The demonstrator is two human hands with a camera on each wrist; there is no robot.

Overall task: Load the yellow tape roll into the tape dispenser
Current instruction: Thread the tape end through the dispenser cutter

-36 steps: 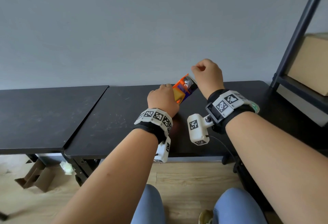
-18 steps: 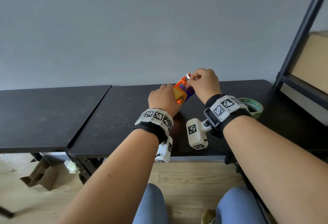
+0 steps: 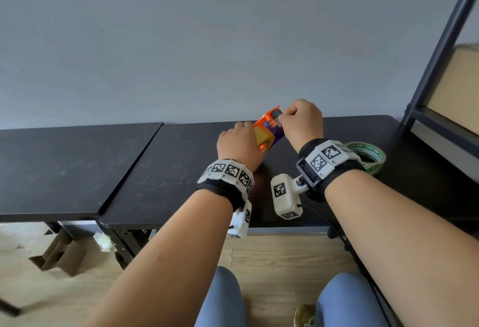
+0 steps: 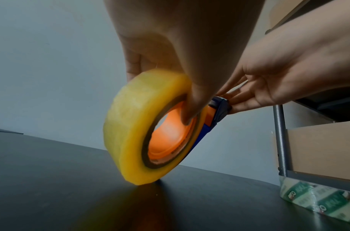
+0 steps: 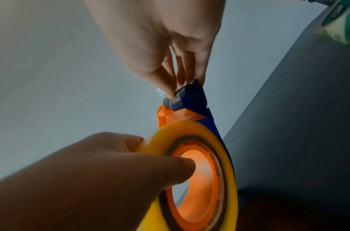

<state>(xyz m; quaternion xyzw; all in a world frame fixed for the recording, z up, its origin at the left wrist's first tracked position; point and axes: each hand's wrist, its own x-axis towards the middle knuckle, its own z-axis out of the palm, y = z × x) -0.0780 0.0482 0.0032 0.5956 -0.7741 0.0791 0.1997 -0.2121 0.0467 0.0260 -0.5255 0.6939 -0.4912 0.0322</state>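
The yellow tape roll [image 4: 134, 125] sits on the orange hub [image 4: 170, 137] of the orange and blue tape dispenser [image 3: 268, 129], which stands tilted on the black table [image 3: 168, 171]. My left hand [image 3: 239, 145] grips the roll, thumb [image 4: 189, 109] inside the core and fingers over the rim. My right hand [image 3: 302, 122] is at the dispenser's blue head [image 5: 193, 96]. Its fingertips [image 5: 170, 87] pinch a clear tape end [image 5: 160, 92] against the small roller there. The roll's lower edge touches the table in the left wrist view.
A green printed tape roll [image 3: 368, 155] lies flat on the table just right of my right wrist. A dark metal shelf frame [image 3: 440, 41] with cardboard boxes stands at the far right. A second black table [image 3: 64, 166] adjoins on the left.
My right hand has come down from above the dispenser to its head, bringing the pulled tape strip with it. The left hand has stayed on the roll.
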